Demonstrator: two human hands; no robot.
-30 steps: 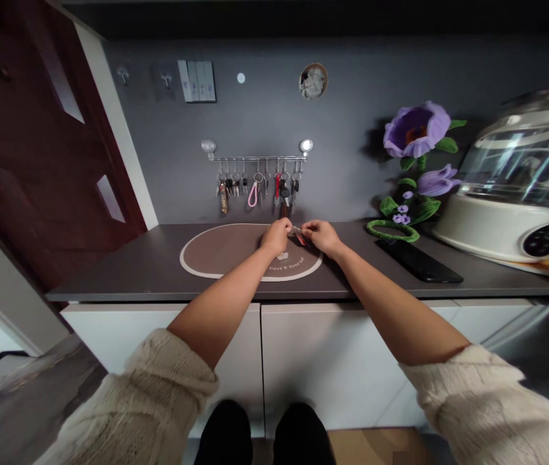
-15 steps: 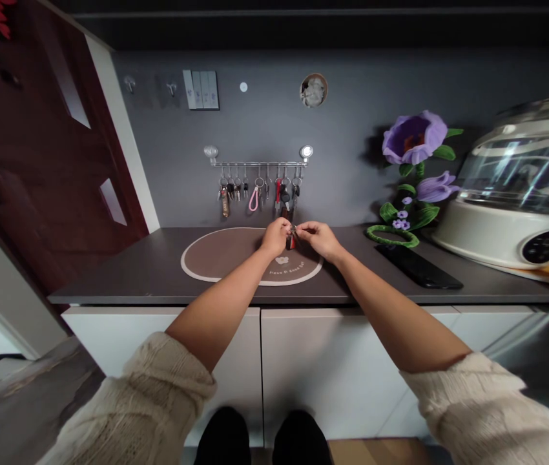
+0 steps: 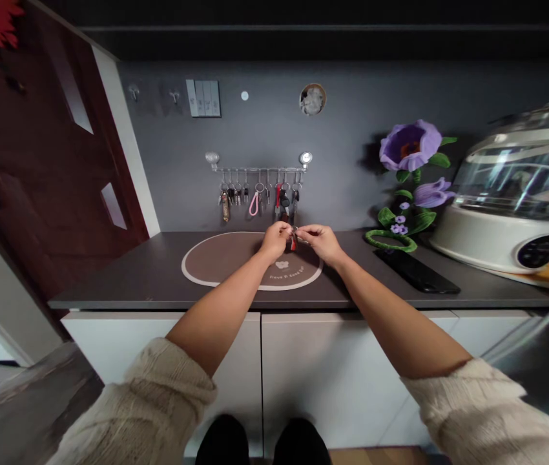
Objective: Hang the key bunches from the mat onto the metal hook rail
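Note:
My left hand [image 3: 276,240] and my right hand [image 3: 320,241] meet above the right part of an oval brown mat [image 3: 221,258] with a pale rim. Both are closed, thumbs and fingers pinching a small key ring between them. From it dangles a red and dark key fob [image 3: 294,244]; its details are too small to make out. Just behind my hands, a clear rail [image 3: 259,170] on the wall carries several bunches of keys, among them a pink loop strap [image 3: 254,205], a red strap [image 3: 278,192] and a brown tag [image 3: 225,208].
Purple plush flowers [image 3: 411,146] rise from a green ring base on the right of the counter [image 3: 124,278]. In front lies a black phone [image 3: 417,271]. A white appliance [image 3: 492,239] with a clear top fills the right end. White cabinet doors [image 3: 313,374] are below.
The whole view has shifted down slightly as my head tilts up. My hands stay together at the key ring, and the red fob hangs at a slightly different angle.

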